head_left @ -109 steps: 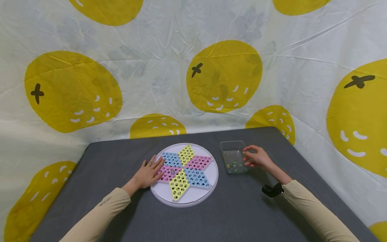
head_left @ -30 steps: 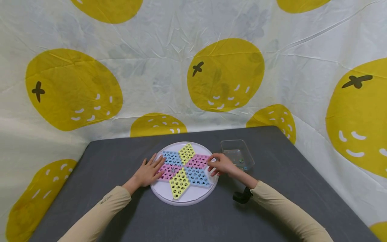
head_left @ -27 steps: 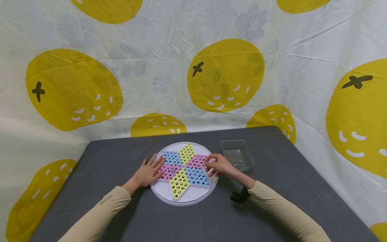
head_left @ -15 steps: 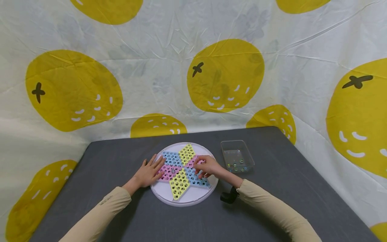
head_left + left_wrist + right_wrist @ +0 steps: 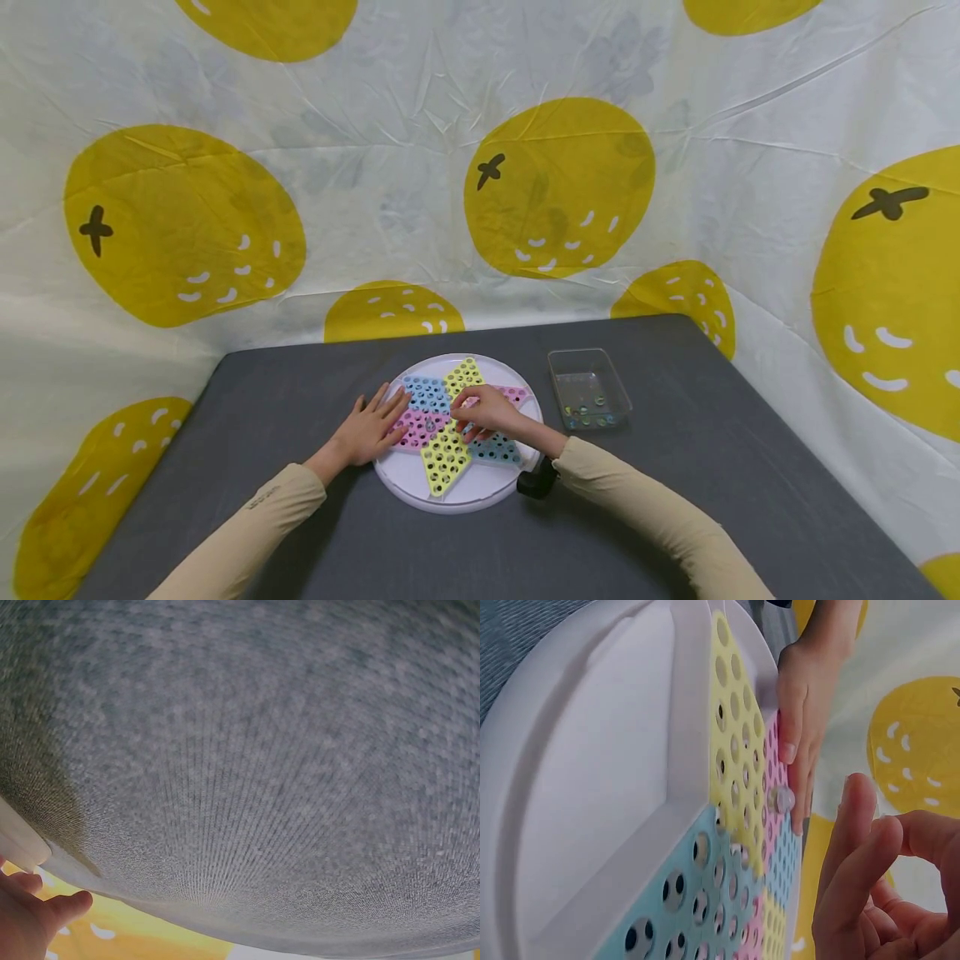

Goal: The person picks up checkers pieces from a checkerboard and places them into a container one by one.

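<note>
A round white board (image 5: 480,493) carries a star of yellow, pink and blue perforated diamonds. My left hand (image 5: 371,429) lies flat on its left edge, fingers straight over the pink diamond, next to a clear marble (image 5: 429,425) seated in a hole. My right hand (image 5: 483,412) hovers over the star's centre with curled fingers (image 5: 862,855); thumb and forefinger are pinched together, seemingly on a marble that they hide. In the right wrist view the seated marble (image 5: 781,799) sits beside the left hand (image 5: 802,712). The left wrist view shows only grey cloth and the hand's edge (image 5: 30,915).
A clear plastic tray (image 5: 557,360) with several small marbles (image 5: 588,412) stands right of the board. Grey cloth (image 5: 675,467) covers the table. A white sheet with big yellow fruit prints (image 5: 558,187) hangs close behind and at both sides.
My right hand left the tray and travelled left across the board, from its right rim to the star's centre. The left hand stayed flat on the board's left edge.
</note>
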The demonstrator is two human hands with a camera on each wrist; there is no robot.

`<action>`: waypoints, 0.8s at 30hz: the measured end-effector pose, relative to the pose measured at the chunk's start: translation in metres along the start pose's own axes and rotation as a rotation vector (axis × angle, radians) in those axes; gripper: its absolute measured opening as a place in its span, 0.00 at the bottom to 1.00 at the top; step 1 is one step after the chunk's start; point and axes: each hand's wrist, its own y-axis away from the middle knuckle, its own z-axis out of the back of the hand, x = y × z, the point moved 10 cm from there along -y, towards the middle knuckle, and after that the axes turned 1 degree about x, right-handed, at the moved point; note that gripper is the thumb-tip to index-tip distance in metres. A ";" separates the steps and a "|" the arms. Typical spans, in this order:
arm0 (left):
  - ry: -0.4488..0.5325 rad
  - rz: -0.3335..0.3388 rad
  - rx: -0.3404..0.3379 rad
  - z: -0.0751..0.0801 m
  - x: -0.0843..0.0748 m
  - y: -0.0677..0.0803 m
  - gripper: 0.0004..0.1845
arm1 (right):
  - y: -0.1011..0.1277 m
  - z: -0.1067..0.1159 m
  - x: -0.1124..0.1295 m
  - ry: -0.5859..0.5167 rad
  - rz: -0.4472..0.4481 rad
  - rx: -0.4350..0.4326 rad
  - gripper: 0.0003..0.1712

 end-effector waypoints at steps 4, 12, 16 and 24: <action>-0.003 0.011 0.015 -0.003 0.002 -0.001 0.34 | -0.005 -0.007 0.001 0.009 -0.004 0.007 0.09; -0.007 0.002 -0.002 0.001 0.000 0.000 0.33 | -0.011 -0.019 0.002 0.046 -0.066 0.014 0.10; -0.008 0.007 0.003 0.001 -0.001 0.000 0.33 | -0.012 -0.022 0.002 0.057 -0.074 0.011 0.12; 0.006 0.001 0.004 0.002 -0.002 0.000 0.33 | -0.018 -0.031 -0.003 0.042 -0.081 0.016 0.14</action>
